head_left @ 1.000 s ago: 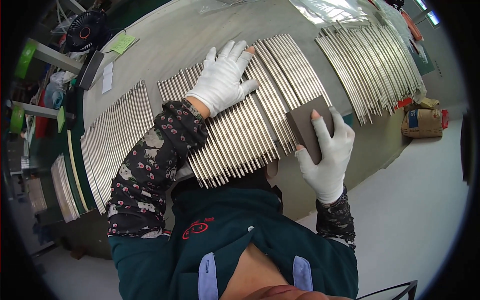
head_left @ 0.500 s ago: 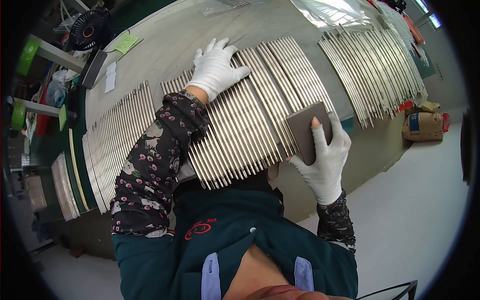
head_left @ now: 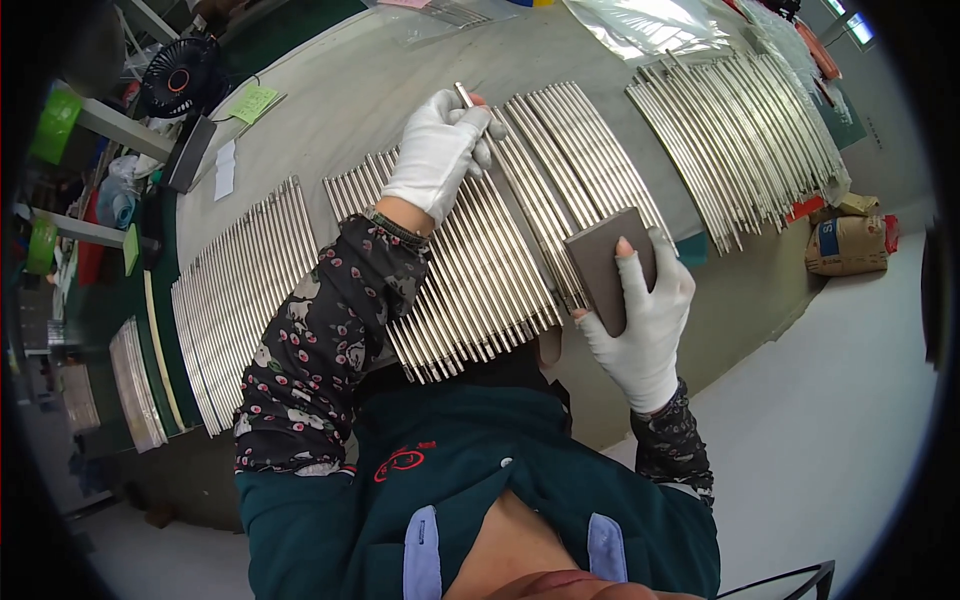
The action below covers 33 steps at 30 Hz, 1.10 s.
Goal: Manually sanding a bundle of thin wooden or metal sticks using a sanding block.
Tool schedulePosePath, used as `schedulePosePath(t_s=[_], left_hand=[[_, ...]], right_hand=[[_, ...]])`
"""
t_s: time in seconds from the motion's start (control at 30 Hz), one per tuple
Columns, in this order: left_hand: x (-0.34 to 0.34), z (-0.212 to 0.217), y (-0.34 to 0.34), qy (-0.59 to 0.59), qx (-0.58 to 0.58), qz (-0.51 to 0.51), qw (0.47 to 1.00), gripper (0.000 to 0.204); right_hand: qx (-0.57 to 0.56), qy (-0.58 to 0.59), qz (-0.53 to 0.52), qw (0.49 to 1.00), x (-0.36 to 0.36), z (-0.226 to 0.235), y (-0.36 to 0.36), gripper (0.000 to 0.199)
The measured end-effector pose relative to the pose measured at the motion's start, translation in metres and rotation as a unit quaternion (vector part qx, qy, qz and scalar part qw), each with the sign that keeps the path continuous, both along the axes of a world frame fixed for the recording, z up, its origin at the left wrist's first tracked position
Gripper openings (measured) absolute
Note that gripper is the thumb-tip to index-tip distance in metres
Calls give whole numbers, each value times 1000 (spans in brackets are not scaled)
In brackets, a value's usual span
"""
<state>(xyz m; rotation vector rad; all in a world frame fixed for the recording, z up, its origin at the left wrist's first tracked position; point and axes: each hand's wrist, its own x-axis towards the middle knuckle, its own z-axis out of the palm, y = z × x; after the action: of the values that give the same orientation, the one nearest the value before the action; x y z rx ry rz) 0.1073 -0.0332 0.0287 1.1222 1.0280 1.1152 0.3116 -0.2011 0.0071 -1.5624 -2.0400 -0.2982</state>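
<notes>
My left hand (head_left: 437,152), in a white glove with bare fingertips, is closed on the far end of a thin metal rod (head_left: 462,93), whose tip sticks up past the fingers. Under that hand and wrist lies a row of similar shiny rods (head_left: 485,260), side by side on the table. My right hand (head_left: 645,335), gloved too, grips a grey-brown rectangular block (head_left: 608,262) with the thumb on its upper face. The block rests over the near ends of another group of rods (head_left: 585,140), just right of the middle row; its underside is hidden.
More rods (head_left: 245,285) lie at the left and another batch (head_left: 745,145) at the far right of the table (head_left: 345,110). Clear plastic bags (head_left: 640,25) are at the back. A small black fan (head_left: 180,78) stands far left; a brown sack (head_left: 848,245) sits at right.
My left hand has gone from lying spread over the rods to pinching one rod's far end. The right hand and its block have barely shifted.
</notes>
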Motion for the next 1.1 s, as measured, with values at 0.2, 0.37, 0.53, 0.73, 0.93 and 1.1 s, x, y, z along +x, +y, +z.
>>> schedulePosePath(t_s=[0.2,0.37,0.53,0.73,0.93,1.1], left_hand=[[0,4,-4,2,25,13,1000,20],[-2,0,0,8,17,20,1000,19],[-4,0,-2,23,10,24,999,18],[-3,1,-2,23,13,21,999,17],[-5,-4,1,3,17,13,1000,16],[-7,-7,1,-3,13,9,1000,17]], right_hand=[[-67,-4,53,996,-40,17,5,67],[0,-9,-32,999,-25,19,21,59],[11,-46,-78,996,-22,15,30,58],[-29,-18,9,999,-36,16,24,58],[-44,4,67,997,-43,14,20,58],[18,-1,-8,1000,-23,19,27,58]])
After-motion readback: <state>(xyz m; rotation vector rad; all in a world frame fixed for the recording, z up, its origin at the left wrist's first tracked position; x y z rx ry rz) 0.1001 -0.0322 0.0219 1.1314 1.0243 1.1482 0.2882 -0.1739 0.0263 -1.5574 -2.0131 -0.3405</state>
